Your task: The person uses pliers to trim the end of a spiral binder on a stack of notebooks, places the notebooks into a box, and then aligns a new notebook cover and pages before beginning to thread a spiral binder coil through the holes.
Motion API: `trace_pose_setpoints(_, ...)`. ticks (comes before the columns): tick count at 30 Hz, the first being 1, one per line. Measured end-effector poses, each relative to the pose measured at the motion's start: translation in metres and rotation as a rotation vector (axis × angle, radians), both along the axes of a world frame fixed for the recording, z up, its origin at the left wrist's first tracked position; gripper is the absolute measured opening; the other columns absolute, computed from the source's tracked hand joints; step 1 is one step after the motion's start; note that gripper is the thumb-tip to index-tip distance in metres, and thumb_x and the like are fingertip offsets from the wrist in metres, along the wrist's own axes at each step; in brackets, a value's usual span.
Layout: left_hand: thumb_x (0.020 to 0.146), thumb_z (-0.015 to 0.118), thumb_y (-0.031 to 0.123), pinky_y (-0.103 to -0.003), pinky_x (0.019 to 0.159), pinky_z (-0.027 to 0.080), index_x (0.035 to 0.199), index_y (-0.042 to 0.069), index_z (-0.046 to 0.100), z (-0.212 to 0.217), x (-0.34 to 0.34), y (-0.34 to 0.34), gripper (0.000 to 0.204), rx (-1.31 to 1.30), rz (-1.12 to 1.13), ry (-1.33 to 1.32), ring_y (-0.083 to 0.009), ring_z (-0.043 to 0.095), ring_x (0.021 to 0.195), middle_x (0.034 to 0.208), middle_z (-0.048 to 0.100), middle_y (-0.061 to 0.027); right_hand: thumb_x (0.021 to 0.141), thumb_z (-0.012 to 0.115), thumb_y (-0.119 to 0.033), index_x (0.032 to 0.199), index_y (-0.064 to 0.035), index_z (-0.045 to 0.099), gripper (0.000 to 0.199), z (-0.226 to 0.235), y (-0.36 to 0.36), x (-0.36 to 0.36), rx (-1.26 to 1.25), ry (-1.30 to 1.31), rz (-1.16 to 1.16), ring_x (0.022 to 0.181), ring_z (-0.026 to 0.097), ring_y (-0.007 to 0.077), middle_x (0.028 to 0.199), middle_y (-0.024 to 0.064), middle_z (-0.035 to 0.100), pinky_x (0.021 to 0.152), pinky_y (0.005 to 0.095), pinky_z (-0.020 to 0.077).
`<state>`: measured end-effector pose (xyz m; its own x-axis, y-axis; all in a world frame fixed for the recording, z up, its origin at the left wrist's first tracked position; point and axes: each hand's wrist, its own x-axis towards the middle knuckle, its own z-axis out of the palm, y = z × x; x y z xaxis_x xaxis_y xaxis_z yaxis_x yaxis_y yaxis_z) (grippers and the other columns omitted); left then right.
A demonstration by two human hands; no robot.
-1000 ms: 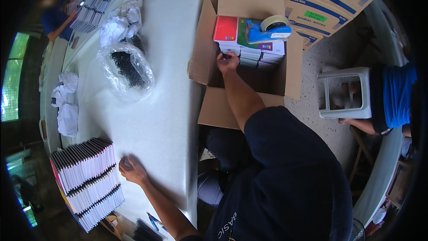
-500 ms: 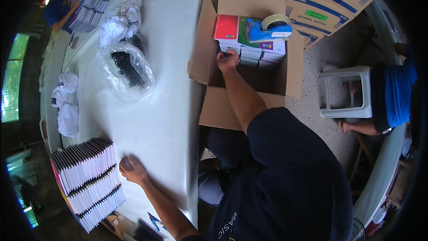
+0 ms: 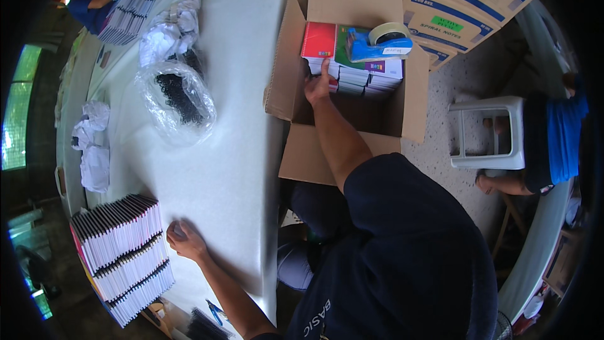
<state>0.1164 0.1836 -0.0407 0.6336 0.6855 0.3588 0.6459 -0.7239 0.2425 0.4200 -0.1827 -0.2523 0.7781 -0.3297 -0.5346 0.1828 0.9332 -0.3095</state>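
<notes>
Inside an open cardboard box (image 3: 352, 158), spiral notebooks (image 3: 319, 39) with red and green covers are stacked. My right hand (image 3: 318, 88) reaches in at the left front corner of this stack. Its thumb points up against the notebooks, apart from the fingers, which are partly hidden beside the stack. A blue tape dispenser (image 3: 377, 47) with a tape roll lies on the notebooks. My left hand (image 3: 185, 241) rests on the white-covered table with its fingers curled and nothing visible in them. It is just right of rows of black-bound notebooks (image 3: 123, 255).
Clear plastic with black binding coils (image 3: 179, 97) and crumpled white paper (image 3: 94, 145) lie on the table (image 3: 220, 182). Closed cartons (image 3: 450, 19) stand behind the box. A white stool (image 3: 516, 132) and a person in blue (image 3: 563, 132) are at right; another person (image 3: 88, 9) works far left.
My right hand has shifted slightly at the box's left front corner, and its thumb has lifted upright against the notebooks. My left hand stays in place. The person far left has moved an arm.
</notes>
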Motion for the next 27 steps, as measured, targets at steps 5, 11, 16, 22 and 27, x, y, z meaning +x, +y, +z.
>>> trace_pose_setpoints(5, 0.083, 0.057, 0.037, -0.046, 0.091, 0.04, 0.107, 0.01, 0.06, -0.003, 0.005, 0.001, 0.036, 0.004, -0.018, -0.007, -0.0301, 0.052, 0.107, 0.114, 0.056, -0.0101, 0.064, 0.067, -0.069, 0.142, -0.0236, 0.012, 0.105, 0.002, -0.014, 0.026, 0.029, -0.007, -0.155, 0.127, 0.032, 0.0211, 0.143, 0.0015, 0.028, 0.104, 0.0446, 0.0273)
trace_pose_setpoints(11, 0.083, 0.057, 0.036, -0.046, 0.091, 0.041, 0.108, 0.01, 0.06, -0.002, 0.003, 0.001, 0.036, 0.0, 0.0, 0.016, -0.03, 0.051, 0.108, 0.114, 0.056, -0.0098, 0.066, 0.073, -0.057, 0.141, -0.0228, -0.019, 0.123, 0.016, -0.009, 0.027, -0.082, 0.07, -0.248, 0.126, 0.034, 0.0279, 0.145, 0.0075, 0.024, 0.102, 0.048, 0.0356)
trace_pose_setpoints(16, 0.083, 0.057, 0.036, -0.046, 0.09, 0.041, 0.108, 0.01, 0.059, -0.001, 0.0, 0.002, 0.036, -0.027, -0.009, -0.001, -0.0303, 0.051, 0.107, 0.113, 0.056, -0.0099, 0.069, 0.076, -0.045, 0.141, -0.0155, -0.011, 0.117, 0.025, -0.003, 0.025, -0.119, 0.138, -0.34, 0.123, 0.038, 0.0282, 0.142, 0.0117, 0.027, 0.102, 0.0469, 0.0371)
trace_pose_setpoints(22, 0.083, 0.057, 0.036, -0.046, 0.091, 0.04, 0.107, 0.01, 0.059, -0.002, 0.001, 0.004, 0.036, -0.026, -0.016, -0.005, -0.0298, 0.051, 0.108, 0.112, 0.056, -0.0097, 0.069, 0.075, -0.048, 0.141, -0.0121, -0.018, 0.123, 0.016, -0.002, 0.028, -0.157, 0.096, -0.319, 0.126, 0.035, 0.028, 0.144, 0.0121, 0.022, 0.107, 0.0423, 0.03)
trace_pose_setpoints(27, 0.083, 0.058, 0.037, -0.045, 0.091, 0.04, 0.107, 0.009, 0.059, -0.004, 0.0, 0.006, 0.036, -0.013, -0.008, -0.017, -0.0298, 0.051, 0.107, 0.112, 0.056, -0.0098, 0.067, 0.076, -0.05, 0.137, -0.0105, -0.029, 0.132, 0.043, 0.009, 0.02, -0.279, 0.24, -0.247, 0.131, 0.028, 0.0282, 0.147, 0.0138, 0.017, 0.109, 0.0409, 0.0267)
